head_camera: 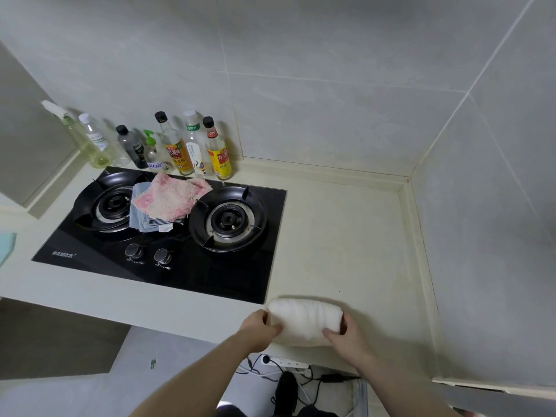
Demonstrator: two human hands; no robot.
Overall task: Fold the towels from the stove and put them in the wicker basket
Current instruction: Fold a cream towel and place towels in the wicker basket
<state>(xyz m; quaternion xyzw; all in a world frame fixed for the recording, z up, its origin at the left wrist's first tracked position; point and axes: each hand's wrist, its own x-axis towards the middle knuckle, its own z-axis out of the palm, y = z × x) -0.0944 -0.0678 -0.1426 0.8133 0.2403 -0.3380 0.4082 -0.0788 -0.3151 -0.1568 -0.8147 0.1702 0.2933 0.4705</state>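
on the counter edge, white towel (304,322) between both hands

Three towels (304,322), seven bottles (177,152), two burners (228,221), two knobs (135,251), two hands (258,328).

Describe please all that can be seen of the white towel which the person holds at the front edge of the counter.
The white towel looks soft and fluffy, like terry cloth, with faint ribs across it. It is folded into a thick, compact rectangle and lies flat on the cream counter, near its front edge, just right of the black stove. The left hand grips its left end, the right hand its right end.
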